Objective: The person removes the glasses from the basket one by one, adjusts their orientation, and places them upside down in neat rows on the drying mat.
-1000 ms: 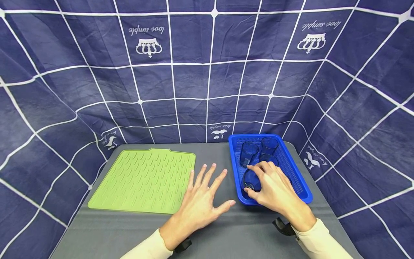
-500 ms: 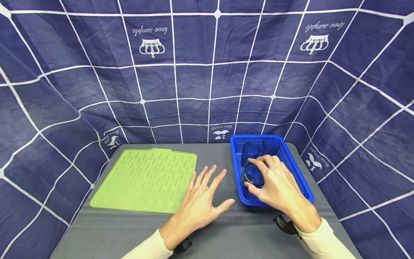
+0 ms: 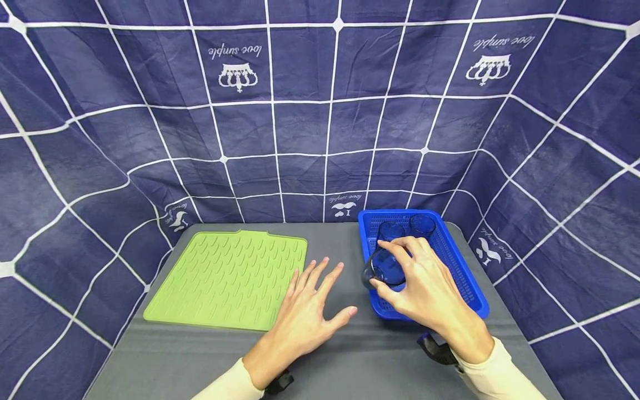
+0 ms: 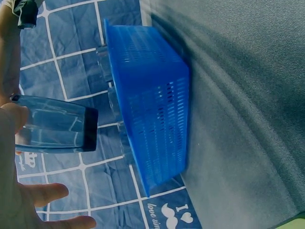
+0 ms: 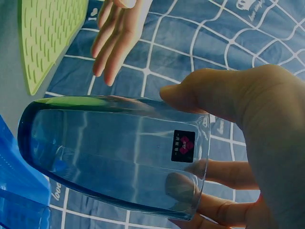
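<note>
My right hand (image 3: 425, 286) grips a blue-tinted drinking glass (image 5: 114, 157) near its rim, the thumb on one side and fingers on the other. A small dark label shows on its wall. In the left wrist view the glass stands off above the blue basket (image 4: 155, 114), its thick base toward it. Two more glasses, one on the left (image 3: 392, 229) and one on the right (image 3: 422, 223), are at the basket's far end. Spread and holding nothing, my left hand (image 3: 305, 314) hovers beside the right edge of the green ridged mat (image 3: 225, 278).
The mat and basket lie on a grey table (image 3: 332, 244), with a strip of grey surface between them. A dark blue cloth with white grid lines (image 3: 300, 128) rises behind and on both sides. Black straps sit at both wrists.
My right hand has lifted the glass up from the basket's near part and shifted it slightly left, tilting it. The left hand stays spread in nearly the same place.
</note>
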`<state>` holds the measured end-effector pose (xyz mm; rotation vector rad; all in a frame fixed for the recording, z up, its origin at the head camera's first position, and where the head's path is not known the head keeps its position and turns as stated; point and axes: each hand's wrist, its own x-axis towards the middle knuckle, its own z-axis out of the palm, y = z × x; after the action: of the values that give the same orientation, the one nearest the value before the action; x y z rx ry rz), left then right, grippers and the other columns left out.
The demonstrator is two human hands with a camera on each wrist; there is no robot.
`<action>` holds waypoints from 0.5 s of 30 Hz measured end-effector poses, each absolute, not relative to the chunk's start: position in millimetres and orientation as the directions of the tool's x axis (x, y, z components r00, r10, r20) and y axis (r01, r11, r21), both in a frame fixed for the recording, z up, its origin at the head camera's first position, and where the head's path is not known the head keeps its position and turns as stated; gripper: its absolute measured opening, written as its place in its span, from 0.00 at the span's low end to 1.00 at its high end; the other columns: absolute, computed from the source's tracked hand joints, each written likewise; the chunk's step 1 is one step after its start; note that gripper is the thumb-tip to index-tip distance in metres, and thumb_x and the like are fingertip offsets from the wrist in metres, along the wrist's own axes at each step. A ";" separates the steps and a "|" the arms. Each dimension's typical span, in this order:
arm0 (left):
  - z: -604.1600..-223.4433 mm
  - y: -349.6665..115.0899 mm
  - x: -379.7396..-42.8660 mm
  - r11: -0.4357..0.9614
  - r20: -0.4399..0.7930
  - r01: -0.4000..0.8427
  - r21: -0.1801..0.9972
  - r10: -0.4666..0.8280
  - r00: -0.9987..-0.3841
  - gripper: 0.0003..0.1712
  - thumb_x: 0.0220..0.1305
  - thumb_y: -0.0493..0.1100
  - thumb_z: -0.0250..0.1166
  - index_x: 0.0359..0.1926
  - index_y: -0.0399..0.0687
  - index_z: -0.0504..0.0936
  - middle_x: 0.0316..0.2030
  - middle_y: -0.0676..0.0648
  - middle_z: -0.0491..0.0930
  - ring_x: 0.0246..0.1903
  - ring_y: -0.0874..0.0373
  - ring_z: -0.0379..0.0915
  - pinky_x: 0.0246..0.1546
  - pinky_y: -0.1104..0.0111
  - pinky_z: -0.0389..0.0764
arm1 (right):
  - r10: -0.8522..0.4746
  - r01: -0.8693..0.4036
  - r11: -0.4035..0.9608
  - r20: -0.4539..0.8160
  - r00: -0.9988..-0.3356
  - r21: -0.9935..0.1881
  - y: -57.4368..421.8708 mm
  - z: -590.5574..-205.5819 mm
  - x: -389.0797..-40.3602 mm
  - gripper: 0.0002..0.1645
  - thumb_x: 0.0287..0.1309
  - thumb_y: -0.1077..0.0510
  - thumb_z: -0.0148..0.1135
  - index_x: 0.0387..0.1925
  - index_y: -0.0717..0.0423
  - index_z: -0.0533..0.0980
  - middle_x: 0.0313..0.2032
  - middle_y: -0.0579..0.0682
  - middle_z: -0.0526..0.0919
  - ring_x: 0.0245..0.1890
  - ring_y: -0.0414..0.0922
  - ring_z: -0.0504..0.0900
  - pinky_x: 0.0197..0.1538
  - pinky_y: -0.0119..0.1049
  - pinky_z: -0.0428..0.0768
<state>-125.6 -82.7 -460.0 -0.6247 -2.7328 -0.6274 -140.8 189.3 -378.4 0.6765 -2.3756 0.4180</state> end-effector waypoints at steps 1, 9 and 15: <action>-460.1 -83.2 -125.5 0.814 0.348 0.464 0.351 0.346 -0.871 0.53 0.77 0.78 0.67 0.93 0.69 0.64 0.90 0.42 0.68 0.90 0.35 0.62 0.89 0.28 0.61 | -0.363 -0.563 0.817 0.648 -0.670 -0.125 188.7 -378.3 -140.4 0.44 0.50 0.44 0.92 0.68 0.52 0.88 0.55 0.54 0.89 0.53 0.57 0.86 0.46 0.56 0.89; -460.2 -84.7 -126.1 0.805 0.343 0.463 0.370 0.345 -0.873 0.53 0.77 0.79 0.67 0.93 0.70 0.63 0.90 0.43 0.68 0.90 0.37 0.64 0.89 0.29 0.62 | -0.351 -0.578 0.801 0.664 -0.661 -0.152 184.2 -379.8 -137.4 0.45 0.51 0.44 0.92 0.69 0.53 0.87 0.56 0.54 0.88 0.56 0.56 0.85 0.43 0.55 0.91; -461.8 -86.1 -128.3 0.765 0.338 0.453 0.457 0.322 -0.884 0.55 0.74 0.77 0.72 0.93 0.68 0.65 0.88 0.46 0.71 0.88 0.38 0.69 0.87 0.33 0.69 | -0.346 -0.607 0.774 0.683 -0.643 -0.179 178.0 -381.1 -137.6 0.45 0.51 0.46 0.92 0.70 0.53 0.87 0.57 0.55 0.88 0.57 0.57 0.86 0.48 0.57 0.91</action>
<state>-128.3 -86.1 -461.8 -0.6078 -2.7213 -0.7958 -137.6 178.0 -381.1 0.7063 -2.3171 0.5257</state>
